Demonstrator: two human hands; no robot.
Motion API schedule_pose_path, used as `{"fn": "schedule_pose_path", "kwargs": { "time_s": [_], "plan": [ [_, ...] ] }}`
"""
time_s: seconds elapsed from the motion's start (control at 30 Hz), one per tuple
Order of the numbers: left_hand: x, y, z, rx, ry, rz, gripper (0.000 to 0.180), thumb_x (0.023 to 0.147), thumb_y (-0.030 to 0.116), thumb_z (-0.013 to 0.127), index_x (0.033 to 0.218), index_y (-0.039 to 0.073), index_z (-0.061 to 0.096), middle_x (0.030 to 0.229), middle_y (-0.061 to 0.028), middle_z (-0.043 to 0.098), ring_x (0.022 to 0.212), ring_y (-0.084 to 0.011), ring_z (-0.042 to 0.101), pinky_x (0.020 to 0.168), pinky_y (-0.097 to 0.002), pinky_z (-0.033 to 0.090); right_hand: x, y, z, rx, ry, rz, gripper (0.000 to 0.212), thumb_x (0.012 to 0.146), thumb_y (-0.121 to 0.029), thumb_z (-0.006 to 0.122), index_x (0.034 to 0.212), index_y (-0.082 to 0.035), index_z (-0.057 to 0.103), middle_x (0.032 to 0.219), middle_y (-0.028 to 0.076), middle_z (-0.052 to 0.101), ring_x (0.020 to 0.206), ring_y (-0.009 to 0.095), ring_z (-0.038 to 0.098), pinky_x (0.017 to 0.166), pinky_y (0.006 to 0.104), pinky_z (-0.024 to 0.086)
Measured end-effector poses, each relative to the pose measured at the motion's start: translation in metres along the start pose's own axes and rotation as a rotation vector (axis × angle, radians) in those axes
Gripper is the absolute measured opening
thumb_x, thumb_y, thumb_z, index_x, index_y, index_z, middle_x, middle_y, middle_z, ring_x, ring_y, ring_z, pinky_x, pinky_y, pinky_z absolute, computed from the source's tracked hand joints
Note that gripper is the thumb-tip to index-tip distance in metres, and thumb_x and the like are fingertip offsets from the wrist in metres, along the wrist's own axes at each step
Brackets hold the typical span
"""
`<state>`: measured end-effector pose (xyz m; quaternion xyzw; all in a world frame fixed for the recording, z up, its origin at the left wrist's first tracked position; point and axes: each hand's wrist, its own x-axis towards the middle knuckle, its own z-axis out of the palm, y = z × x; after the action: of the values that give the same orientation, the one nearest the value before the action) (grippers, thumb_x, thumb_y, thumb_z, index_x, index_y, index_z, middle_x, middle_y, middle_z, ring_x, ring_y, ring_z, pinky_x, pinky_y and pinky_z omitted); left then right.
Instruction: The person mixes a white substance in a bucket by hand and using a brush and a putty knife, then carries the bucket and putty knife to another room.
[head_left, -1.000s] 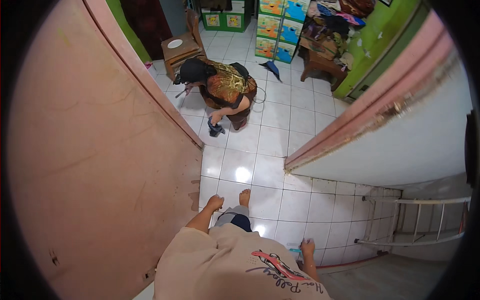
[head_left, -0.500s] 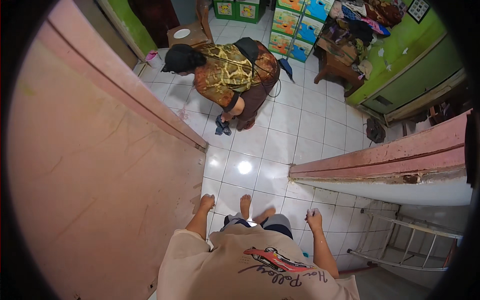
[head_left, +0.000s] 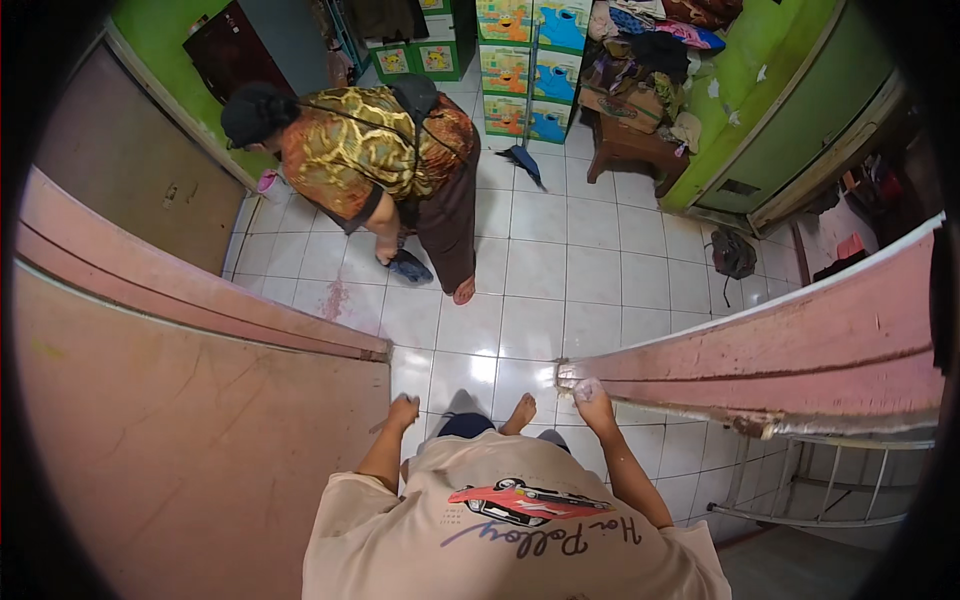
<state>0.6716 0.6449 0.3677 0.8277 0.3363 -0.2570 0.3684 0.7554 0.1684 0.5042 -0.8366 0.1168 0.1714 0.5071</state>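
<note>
Six drawers (head_left: 505, 72), upper centre; one pink bucket (head_left: 268, 183), upper left.
Cannot see inside. Cannot tell grip of left hand (head_left: 404, 411) or pale-tipped right hand (head_left: 591, 394), lower centre.

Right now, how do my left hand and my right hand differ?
Your left hand is beside the pink panel; your right hand overlaps the low end of the pink door frame in view. The right hand looks whitish at the fingers, from what I cannot tell; the left hand looks darker. Both are out ahead of your beige shirt.
</note>
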Motion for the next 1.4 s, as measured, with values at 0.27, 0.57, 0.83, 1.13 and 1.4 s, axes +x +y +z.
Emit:
{"fn": "schedule_pose_path", "kwargs": {
  "time_s": [0.27, 0.57, 0.83, 1.13, 1.4],
  "plan": [
    [0.061, 0.100, 0.027, -0.206, 0.014, 0.183, 0.032, 0.094, 0.032, 0.059, 0.089, 0.000, 0.057, 0.065, -0.0131, 0.065, 0.053, -0.0206, 0.064, 0.050, -0.0354, 0.050, 0.039, -0.031, 0.005, 0.151, 0.046, -0.037, 0.016, 0.091, -0.017, 0.063, 0.091, -0.003, 0.056, 0.075, 0.009, 0.064, 0.067, 0.016, 0.065, 0.065, 0.0319, 0.052],
    [0.175, 0.060, 0.036, -0.115, -0.235, -0.172, 0.038, 0.094, 0.025, 0.053, 0.098, -0.012, 0.056, 0.080, -0.0204, 0.065, 0.063, -0.0306, 0.069, 0.049, -0.0406, 0.056, 0.110, -0.026, 0.006, 0.129, 0.132, 0.127, 0.029, 0.092, -0.027, 0.064, 0.095, 0.001, 0.056, 0.080, 0.013, 0.065, 0.070, 0.021, 0.067, 0.068, 0.0359, 0.052],
    [0.316, 0.187, 0.009, -0.293, -0.311, -0.114, 0.029, 0.097, 0.027, 0.051, 0.103, -0.002, 0.049, 0.079, -0.0122, 0.059, 0.059, -0.0225, 0.063, 0.046, -0.0365, 0.053, 0.228, -0.056, 0.004, -0.208, 0.311, 0.134, 0.038, 0.089, -0.039, 0.063, 0.098, -0.002, 0.059, 0.082, 0.019, 0.067, 0.080, 0.033, 0.066, 0.073, 0.0427, 0.050],
    [0.396, 0.262, 0.018, -0.344, -0.299, -0.028, 0.029, 0.097, 0.029, 0.054, 0.105, 0.002, 0.048, 0.077, -0.0100, 0.058, 0.057, -0.0219, 0.062, 0.044, -0.0344, 0.052, 0.309, -0.015, -0.008, 0.276, 0.451, 0.362, 0.019, 0.092, -0.025, 0.059, 0.089, -0.006, 0.061, 0.073, 0.006, 0.066, 0.069, 0.015, 0.065, 0.063, 0.0323, 0.052],
    [0.422, 0.269, 0.112, -0.360, -0.240, -0.013, 0.034, 0.095, 0.029, 0.056, 0.103, -0.004, 0.052, 0.076, -0.0120, 0.061, 0.056, -0.0222, 0.065, 0.043, -0.0349, 0.054, 0.416, 0.226, -0.076, 0.210, 0.609, 0.491, 0.022, 0.086, -0.014, 0.057, 0.099, 0.003, 0.062, 0.079, 0.011, 0.064, 0.067, 0.022, 0.066, 0.056, 0.0364, 0.052]
  ]
}}
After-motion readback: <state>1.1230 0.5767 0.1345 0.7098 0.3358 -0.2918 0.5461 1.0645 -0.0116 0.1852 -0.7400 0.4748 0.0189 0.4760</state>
